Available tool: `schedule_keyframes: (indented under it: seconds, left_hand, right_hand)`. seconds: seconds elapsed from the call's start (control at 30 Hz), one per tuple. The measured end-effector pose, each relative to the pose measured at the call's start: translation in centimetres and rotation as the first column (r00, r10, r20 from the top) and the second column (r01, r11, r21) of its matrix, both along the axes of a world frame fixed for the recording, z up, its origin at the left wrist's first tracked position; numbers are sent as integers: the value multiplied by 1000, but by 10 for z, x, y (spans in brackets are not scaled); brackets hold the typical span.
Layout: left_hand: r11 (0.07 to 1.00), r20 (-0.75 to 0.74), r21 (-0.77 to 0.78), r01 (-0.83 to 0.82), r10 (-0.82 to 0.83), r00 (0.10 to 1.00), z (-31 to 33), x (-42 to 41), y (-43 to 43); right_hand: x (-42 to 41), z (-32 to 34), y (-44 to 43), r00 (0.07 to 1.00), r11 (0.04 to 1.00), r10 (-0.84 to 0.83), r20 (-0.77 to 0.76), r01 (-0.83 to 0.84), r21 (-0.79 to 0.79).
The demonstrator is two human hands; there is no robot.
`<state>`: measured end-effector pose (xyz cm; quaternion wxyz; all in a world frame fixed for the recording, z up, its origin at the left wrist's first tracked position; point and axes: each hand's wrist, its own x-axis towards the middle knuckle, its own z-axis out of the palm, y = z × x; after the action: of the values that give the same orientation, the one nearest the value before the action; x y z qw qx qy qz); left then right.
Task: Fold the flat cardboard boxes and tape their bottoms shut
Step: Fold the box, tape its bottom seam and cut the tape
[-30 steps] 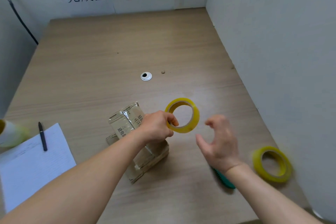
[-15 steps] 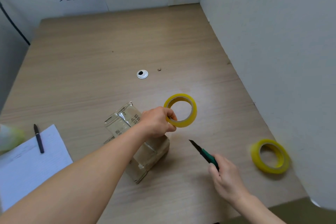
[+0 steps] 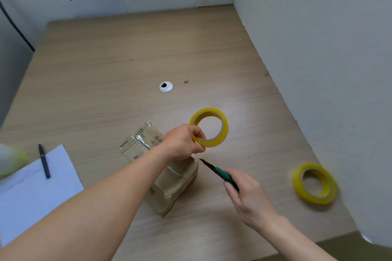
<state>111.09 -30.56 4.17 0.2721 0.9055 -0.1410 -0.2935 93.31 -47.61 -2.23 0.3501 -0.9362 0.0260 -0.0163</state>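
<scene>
With left grip (image 3: 182, 142), pinched the near rim of a yellow tape roll (image 3: 223, 131), fingers clamped on it, roll upright and clear of the surface (image 3: 191, 48). With right grip (image 3: 248, 193), clasped a green utility knife (image 3: 220, 174), blade out and aimed up-left, tip just below the left grip and beside the cardboard box (image 3: 176, 182). Had the box standing on the near surface under the left wrist, clear tape across it. Had wide bare room on the far side; hemmed close on the right by a white partition (image 3: 318, 48), a second tape roll (image 3: 314, 198) lying just beside it. Held both forearms in from the near edge, left crossing over the box.
</scene>
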Motion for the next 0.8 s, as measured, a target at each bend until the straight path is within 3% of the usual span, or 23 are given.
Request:
schedule_keyframes:
  seconds: [0.17, 0.27, 0.47, 0.63, 0.7, 0.77, 0.8]
  left_hand:
    - [1000, 6, -14, -2, 2, 1000, -2, -1, 2]
    - [997, 8, -66, -38, 39, 999, -2, -1, 2]
    - [986, -5, -145, -81, 81, 997, -2, 2, 3]
    - [988, 19, -139, -64, 67, 998, -6, 1, 3]
    - [986, 17, -153, -64, 67, 998, -6, 2, 3]
    - [985, 20, -160, -62, 66, 998, -7, 3, 3]
    - [986, 28, -157, -60, 65, 997, -9, 3, 4]
  right_hand:
    - [5, 4, 0, 998, 997, 50, -35, -52, -62]
    - [11, 4, -1, 985, 978, 90, -147, -115, -171]
    - [3, -12, -16, 943, 933, -163, -290, 52, -355]
    - [-12, -28, -30, 864, 874, -225, -451, -25, -485]
    - [-5, -21, -25, 920, 870, -213, -330, 25, -493]
    - [10, -3, -14, 991, 923, -135, 3, 127, -362]
    - [21, 11, -6, 980, 946, -72, 184, 125, -298]
